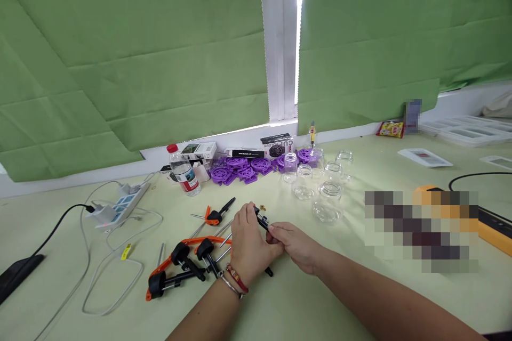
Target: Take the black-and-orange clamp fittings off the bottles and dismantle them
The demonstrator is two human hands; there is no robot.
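My left hand (251,245), with a red band and a metal bangle at the wrist, is closed around a black part with small metal fittings (262,220). The fingers and thumb of my right hand (295,248) pinch the same part from the right. Much of it is hidden behind my left hand. A black tip (269,272) shows below the hands; whether it belongs to the held part I cannot tell. Left of my hands lie several orange and black pieces with metal rods (182,261). Tiny brass-coloured bits (263,207) rest just beyond my fingers.
Clear glass jars (327,202) stand right of centre, beside purple plastic pieces (240,168). A red-capped bottle (184,171) stands near several boxes (200,150). Cables run from a power strip (127,203) on the left. An orange and black device (494,232) lies at right, near a blurred patch.
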